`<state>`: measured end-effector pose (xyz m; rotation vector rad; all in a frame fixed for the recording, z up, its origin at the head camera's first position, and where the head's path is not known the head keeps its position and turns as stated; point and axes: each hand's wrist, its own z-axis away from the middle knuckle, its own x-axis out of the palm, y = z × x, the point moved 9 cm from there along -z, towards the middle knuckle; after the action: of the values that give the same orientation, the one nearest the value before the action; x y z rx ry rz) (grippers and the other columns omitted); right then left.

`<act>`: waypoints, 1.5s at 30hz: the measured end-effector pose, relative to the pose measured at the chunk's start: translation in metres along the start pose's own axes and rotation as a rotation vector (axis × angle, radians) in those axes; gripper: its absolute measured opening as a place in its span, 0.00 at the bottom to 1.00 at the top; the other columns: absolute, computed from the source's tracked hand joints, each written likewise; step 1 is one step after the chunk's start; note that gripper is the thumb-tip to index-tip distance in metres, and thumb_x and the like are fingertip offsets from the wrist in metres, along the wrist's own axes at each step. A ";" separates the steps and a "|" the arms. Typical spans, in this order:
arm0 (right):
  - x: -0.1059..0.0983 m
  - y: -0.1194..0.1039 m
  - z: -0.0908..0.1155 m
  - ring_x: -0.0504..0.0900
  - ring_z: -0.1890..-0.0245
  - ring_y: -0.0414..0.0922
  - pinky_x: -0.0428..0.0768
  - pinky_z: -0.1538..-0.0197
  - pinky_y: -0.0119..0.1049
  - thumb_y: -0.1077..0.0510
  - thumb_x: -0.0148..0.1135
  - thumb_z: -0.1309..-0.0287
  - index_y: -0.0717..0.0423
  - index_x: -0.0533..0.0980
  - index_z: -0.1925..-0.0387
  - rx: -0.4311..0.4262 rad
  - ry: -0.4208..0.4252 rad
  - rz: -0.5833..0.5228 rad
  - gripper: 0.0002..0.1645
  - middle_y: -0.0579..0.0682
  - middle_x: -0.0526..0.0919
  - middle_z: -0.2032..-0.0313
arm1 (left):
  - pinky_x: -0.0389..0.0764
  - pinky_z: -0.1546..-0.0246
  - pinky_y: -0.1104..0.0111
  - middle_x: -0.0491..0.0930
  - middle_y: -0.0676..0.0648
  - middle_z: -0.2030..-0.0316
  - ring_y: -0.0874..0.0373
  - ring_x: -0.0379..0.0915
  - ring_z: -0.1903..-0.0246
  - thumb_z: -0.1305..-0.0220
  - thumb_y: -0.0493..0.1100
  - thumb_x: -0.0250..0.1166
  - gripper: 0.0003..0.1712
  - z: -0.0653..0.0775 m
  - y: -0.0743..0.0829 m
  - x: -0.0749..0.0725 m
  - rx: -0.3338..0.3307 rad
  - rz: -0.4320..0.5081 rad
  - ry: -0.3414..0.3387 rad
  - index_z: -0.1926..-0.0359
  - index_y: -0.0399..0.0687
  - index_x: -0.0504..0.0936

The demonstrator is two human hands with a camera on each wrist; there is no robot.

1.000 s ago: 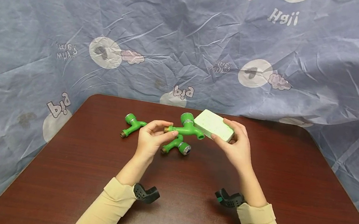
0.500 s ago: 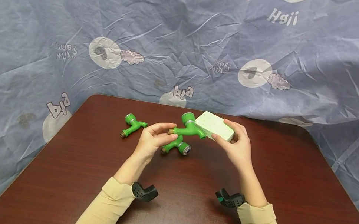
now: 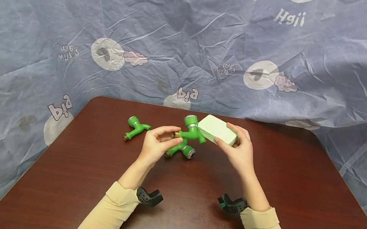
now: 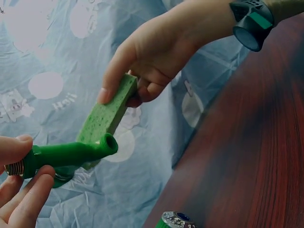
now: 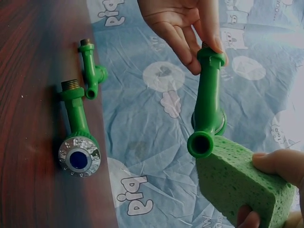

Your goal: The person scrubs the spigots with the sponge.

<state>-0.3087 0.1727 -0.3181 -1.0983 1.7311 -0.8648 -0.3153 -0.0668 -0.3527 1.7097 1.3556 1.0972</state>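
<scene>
My left hand [image 3: 155, 145] pinches a green faucet [image 3: 193, 131] near its brass threaded end, between thumb and fingers. The faucet is held above the table, its ribbed knob up and its spout toward the right. My right hand [image 3: 242, 154] grips a pale green sponge [image 3: 217, 129] by its right end. In the right wrist view, the sponge [image 5: 237, 180] lies against the faucet [image 5: 209, 95] beside the knob and spout; the contact itself is partly hidden. Below the held faucet, a second green faucet [image 3: 186, 151] lies on the table, partly covered by the left hand.
Another green faucet [image 3: 137, 128] lies farther left on the dark red-brown table [image 3: 185, 214]. Behind the table hangs a creased blue-grey cloth [image 3: 191, 46] with printed cartoons. Each wrist wears a black camera mount [image 3: 149, 197].
The held faucet has turned a little, so its spout opening faces less toward the head camera. The sponge and right hand have shifted slightly left; both hands keep their hold.
</scene>
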 end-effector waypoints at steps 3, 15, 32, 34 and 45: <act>-0.004 -0.010 0.003 0.74 0.63 0.43 0.75 0.63 0.19 0.68 0.69 0.53 0.69 0.71 0.44 -0.008 0.030 -0.044 0.32 0.60 0.68 0.47 | 0.82 0.67 0.72 0.81 0.39 0.61 0.60 0.81 0.69 0.56 0.23 0.70 0.18 -0.001 0.003 -0.001 0.047 0.008 0.013 0.58 0.26 0.81; 0.017 -0.004 0.008 0.76 0.64 0.43 0.79 0.65 0.23 0.67 0.72 0.56 0.61 0.74 0.44 -0.118 -0.004 -0.214 0.33 0.51 0.68 0.48 | 0.84 0.65 0.59 0.78 0.29 0.62 0.49 0.81 0.67 0.59 0.19 0.70 0.17 0.009 0.041 0.008 0.188 -0.162 0.042 0.62 0.20 0.80; 0.020 -0.016 0.018 0.70 0.64 0.40 0.74 0.72 0.26 0.63 0.76 0.60 0.57 0.77 0.47 -0.223 0.082 0.016 0.33 0.53 0.71 0.49 | 0.84 0.68 0.64 0.78 0.31 0.63 0.51 0.81 0.69 0.58 0.21 0.71 0.17 0.008 0.038 -0.003 0.264 -0.143 0.128 0.63 0.23 0.80; 0.013 -0.016 0.016 0.70 0.63 0.39 0.73 0.71 0.25 0.64 0.76 0.60 0.58 0.77 0.47 -0.212 0.112 0.020 0.33 0.53 0.71 0.49 | 0.83 0.67 0.68 0.78 0.30 0.60 0.56 0.81 0.69 0.57 0.21 0.71 0.18 0.004 0.027 -0.011 0.205 -0.070 0.161 0.61 0.23 0.79; 0.016 -0.049 0.028 0.75 0.64 0.42 0.77 0.67 0.23 0.75 0.71 0.60 0.71 0.72 0.46 -0.259 0.048 -0.162 0.33 0.64 0.66 0.47 | 0.82 0.62 0.56 0.78 0.44 0.68 0.52 0.83 0.70 0.48 0.20 0.62 0.18 -0.001 -0.003 -0.013 -0.030 0.315 0.167 0.54 0.30 0.78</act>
<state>-0.2713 0.1377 -0.2902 -1.4151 1.8506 -0.7842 -0.3190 -0.0793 -0.3572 1.8868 1.1843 1.4559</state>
